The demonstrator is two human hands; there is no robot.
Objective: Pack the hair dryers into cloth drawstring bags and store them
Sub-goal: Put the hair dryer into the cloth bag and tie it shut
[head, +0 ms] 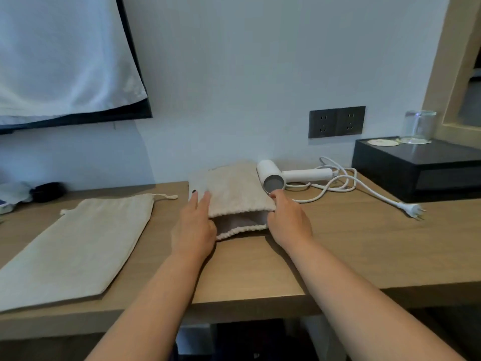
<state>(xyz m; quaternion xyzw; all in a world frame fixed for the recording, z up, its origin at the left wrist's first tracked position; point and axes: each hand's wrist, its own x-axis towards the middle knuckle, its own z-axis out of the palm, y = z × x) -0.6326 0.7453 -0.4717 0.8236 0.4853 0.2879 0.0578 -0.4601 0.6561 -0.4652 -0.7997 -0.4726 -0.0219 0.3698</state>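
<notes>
At your far left a flat, empty beige cloth drawstring bag (78,246) lies on the light wooden desk (338,256), its cord knot (170,196) pointing toward the wall. Behind it, near the wall, sit a small dark round object (48,191) and some blurred items too unclear to name.

In the middle, your left hand (194,227) rests on a second beige cloth drawstring bag (234,194), fingers straight and laid flat over its upper layer, while the thumb side sits at the left corner of the mouth. The mouth faces you and gapes open, showing a dark interior. Your right hand (289,220) grips the right corner of that mouth, fingers curled round the gathered hem.

Just beyond your right hand, the white hair dryer (286,177) lies on the desk touching the bag's far right edge, nozzle toward you, outside the bag. Its white cord (338,186) loops to the right and ends in a plug (413,211) lying loose on the desk.

Further right stands a black box (416,168) with an upturned clear glass (419,126) on it, below a dark double wall socket (337,121).
</notes>
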